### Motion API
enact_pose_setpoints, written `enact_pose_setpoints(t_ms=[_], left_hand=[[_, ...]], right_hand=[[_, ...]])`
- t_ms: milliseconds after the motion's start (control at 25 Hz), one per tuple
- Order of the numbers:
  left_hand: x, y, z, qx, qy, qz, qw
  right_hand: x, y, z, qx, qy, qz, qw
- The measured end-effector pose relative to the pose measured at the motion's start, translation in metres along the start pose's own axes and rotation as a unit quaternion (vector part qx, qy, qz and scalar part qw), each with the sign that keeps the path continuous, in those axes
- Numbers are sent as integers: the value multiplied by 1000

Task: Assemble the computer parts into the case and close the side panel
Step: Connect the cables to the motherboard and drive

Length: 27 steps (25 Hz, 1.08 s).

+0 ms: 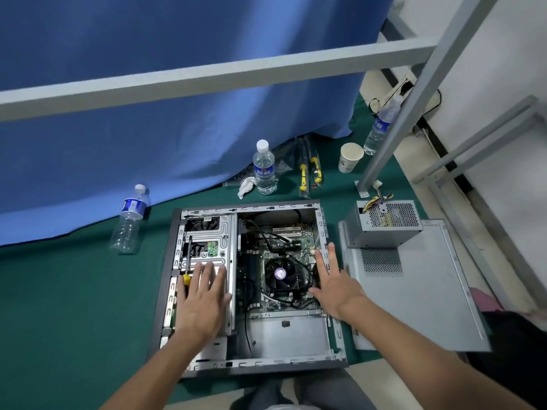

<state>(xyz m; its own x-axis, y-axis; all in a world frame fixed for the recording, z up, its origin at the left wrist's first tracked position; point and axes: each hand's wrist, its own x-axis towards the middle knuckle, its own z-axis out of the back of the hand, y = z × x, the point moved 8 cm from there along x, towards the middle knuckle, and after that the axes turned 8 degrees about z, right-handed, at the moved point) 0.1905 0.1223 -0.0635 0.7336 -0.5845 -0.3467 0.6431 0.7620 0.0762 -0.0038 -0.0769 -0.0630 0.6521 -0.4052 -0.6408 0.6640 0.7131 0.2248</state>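
Note:
An open computer case lies on its side on the green mat, with the motherboard and its CPU fan showing inside. My left hand rests flat with straight fingers on the metal drive cage, beside a yellow-handled screwdriver lying on the cage. My right hand is spread open over the case's right edge, fingers straight. To the right of the case, the grey power supply sits on the loose side panel.
Three water bottles stand on the mat: one at left, one behind the case, one at back right. A paper cup, yellow-handled tools and a crumpled tissue lie behind. A grey metal frame crosses overhead.

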Motion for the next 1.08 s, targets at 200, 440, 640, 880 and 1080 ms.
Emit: enact_pose_setpoints(t_ms=[200,440,640,880,1080], left_hand=[[10,-3,-9,22,59,15,998],[11,-11,-11,7,49,25,998],[11,-16,0,-13,26,-7,1000],[56,-18,32,-13,28,-93,995],[85,-27,26,8,118,-96,988]], right_hand=[[-1,-4,-4,0,0,28,1000],[3,-7,-7,1,-11,38,999],[4,-6,-9,-2,-23,34,999],[6,-4,-10,-30,-24,23,999],[5,-1,-7,-68,-36,3,997]])
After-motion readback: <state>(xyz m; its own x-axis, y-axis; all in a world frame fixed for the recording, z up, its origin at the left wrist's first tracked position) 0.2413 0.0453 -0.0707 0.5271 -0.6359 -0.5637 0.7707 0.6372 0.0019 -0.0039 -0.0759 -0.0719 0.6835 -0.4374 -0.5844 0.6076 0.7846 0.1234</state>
